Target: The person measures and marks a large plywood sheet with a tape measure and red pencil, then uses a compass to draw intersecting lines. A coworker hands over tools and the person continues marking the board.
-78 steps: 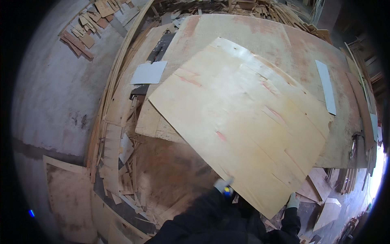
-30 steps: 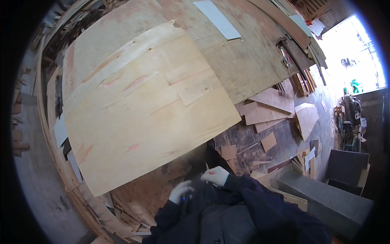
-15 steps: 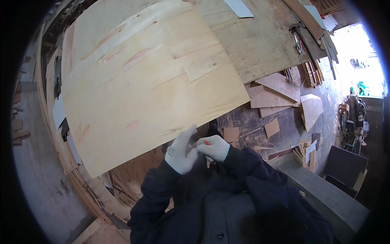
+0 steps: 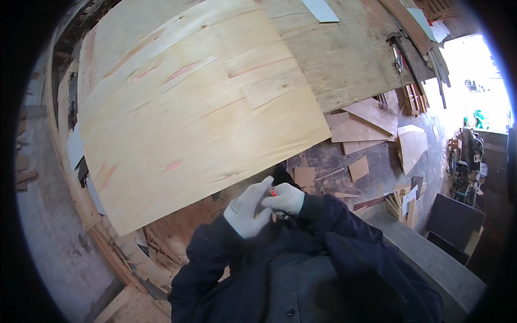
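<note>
Both my hands wear white gloves and are close together in front of my chest, just below the near edge of a large pale plywood sheet (image 4: 204, 129). My left hand (image 4: 246, 210) is open, its fingers stretched up and its thumb apart. A tiny yellow spot shows by that thumb, too small to make out. My right hand (image 4: 288, 200) is closed around a small red thing (image 4: 273, 192), of which only a short end sticks out between the fingers; its kind is hidden. Neither hand touches the sheet.
Another worn board (image 4: 344, 64) extends to the far right, with a white strip (image 4: 321, 11) on it. Plywood offcuts (image 4: 371, 121) litter the floor at the right. A grey beam (image 4: 420, 253) runs beside me. A machine (image 4: 471, 161) stands near the bright window.
My hands have shifted slightly rightward and the left hand has turned a little, its fingers angled more to the right. The red thing stays in my right hand.
</note>
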